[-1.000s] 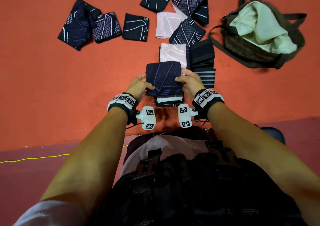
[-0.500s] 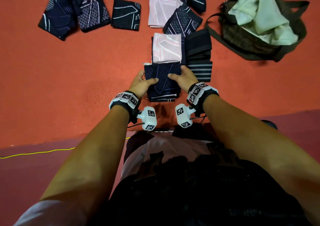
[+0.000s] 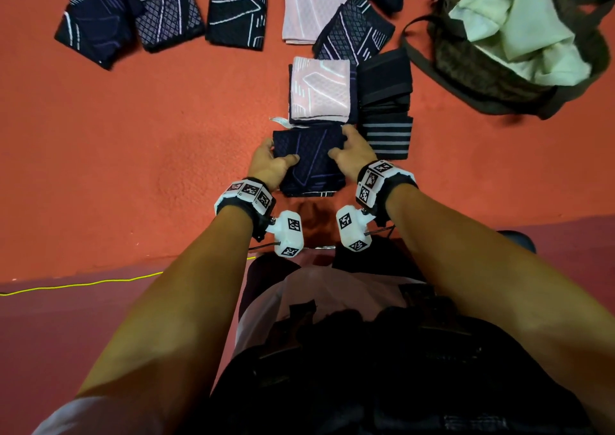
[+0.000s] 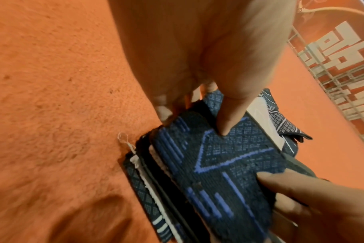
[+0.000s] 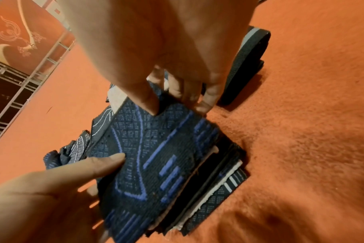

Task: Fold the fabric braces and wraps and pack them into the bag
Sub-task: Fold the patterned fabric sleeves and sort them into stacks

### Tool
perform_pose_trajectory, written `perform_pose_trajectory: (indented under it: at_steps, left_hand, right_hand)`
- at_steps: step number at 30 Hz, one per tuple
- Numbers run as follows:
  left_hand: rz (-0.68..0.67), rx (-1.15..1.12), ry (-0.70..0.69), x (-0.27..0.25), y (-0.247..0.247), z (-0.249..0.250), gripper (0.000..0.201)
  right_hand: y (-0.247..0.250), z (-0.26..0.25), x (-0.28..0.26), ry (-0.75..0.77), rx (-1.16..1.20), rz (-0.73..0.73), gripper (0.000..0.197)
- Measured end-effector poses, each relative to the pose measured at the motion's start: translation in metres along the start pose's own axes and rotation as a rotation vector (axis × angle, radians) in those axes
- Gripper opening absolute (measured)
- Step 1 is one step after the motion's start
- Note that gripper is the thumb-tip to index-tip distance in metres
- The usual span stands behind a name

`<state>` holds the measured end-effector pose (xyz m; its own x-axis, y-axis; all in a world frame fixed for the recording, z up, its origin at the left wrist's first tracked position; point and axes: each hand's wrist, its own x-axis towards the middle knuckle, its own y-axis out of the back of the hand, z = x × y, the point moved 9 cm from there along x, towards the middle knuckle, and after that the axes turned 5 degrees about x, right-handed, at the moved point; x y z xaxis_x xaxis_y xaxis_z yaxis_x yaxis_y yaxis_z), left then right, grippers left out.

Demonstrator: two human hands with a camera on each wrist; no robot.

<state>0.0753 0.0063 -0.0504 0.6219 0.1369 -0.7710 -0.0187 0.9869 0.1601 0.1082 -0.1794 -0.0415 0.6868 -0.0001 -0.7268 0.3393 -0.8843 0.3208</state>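
A folded navy brace with purple lines [image 3: 311, 158] lies on top of a short stack of folded braces [image 4: 148, 189] on the orange floor. My left hand [image 3: 269, 165] grips its left edge, thumb [image 4: 229, 115] pressed on top and fingers curled round the side. My right hand [image 3: 352, 155] grips the right edge the same way, its thumb [image 5: 152, 106] on top. The dark bag [image 3: 466, 68] lies open at the far right with a pale green cloth [image 3: 512, 25] in it.
Just beyond the stack sit a folded pink brace [image 3: 319, 91] and black and striped wraps [image 3: 386, 135]. Several unfolded navy braces [image 3: 96, 22] and a pink one [image 3: 309, 8] lie scattered along the far side. A yellow cable [image 3: 83, 283] runs along the carpet's near edge.
Both hands have lowered the navy brace onto the near stack, covering it. The grip on its two edges is unchanged.
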Motion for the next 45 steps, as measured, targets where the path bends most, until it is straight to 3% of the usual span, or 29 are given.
perform_pose_trajectory:
  at_steps: [5,12,17,24,27,29,35,38,42,45]
  left_hand:
    - [0.005,0.045,-0.027,0.002,0.003,0.005,0.035]
    - [0.067,0.136,-0.047,0.0,0.01,0.005,0.05]
    - [0.039,0.16,-0.096,-0.002,0.008,0.009,0.041]
    - [-0.003,0.119,-0.077,0.003,0.003,-0.002,0.042]
    - [0.057,0.079,-0.026,0.008,0.009,-0.012,0.048]
    - [0.071,0.056,0.044,0.01,0.009,-0.023,0.053]
    - [0.07,0.104,0.143,0.015,0.001,-0.046,0.055]
    - [0.071,0.093,0.15,0.018,0.0,-0.052,0.059]
    - [0.031,0.045,0.154,0.021,0.0,-0.054,0.052]
    - [-0.004,-0.039,0.204,0.021,-0.005,-0.06,0.064]
  right_hand:
    - [0.007,0.003,0.005,-0.007,-0.115,0.066,0.035]
    - [0.019,-0.004,0.0,0.066,-0.219,0.203,0.049]
    - [0.012,-0.002,-0.002,0.057,-0.253,0.155,0.037]
    - [0.004,0.025,0.008,-0.055,-0.225,0.125,0.051]
    - [0.002,0.037,0.009,-0.117,-0.139,0.127,0.08]
    - [-0.003,0.043,0.008,-0.129,-0.056,0.117,0.087]
    - [-0.017,0.063,0.003,-0.159,0.006,0.049,0.064]
    - [-0.022,0.071,0.006,-0.201,0.031,-0.006,0.067]
    - [-0.027,0.066,0.005,-0.176,0.101,-0.027,0.054]
    - [-0.032,0.069,0.004,-0.191,0.169,-0.02,0.061]
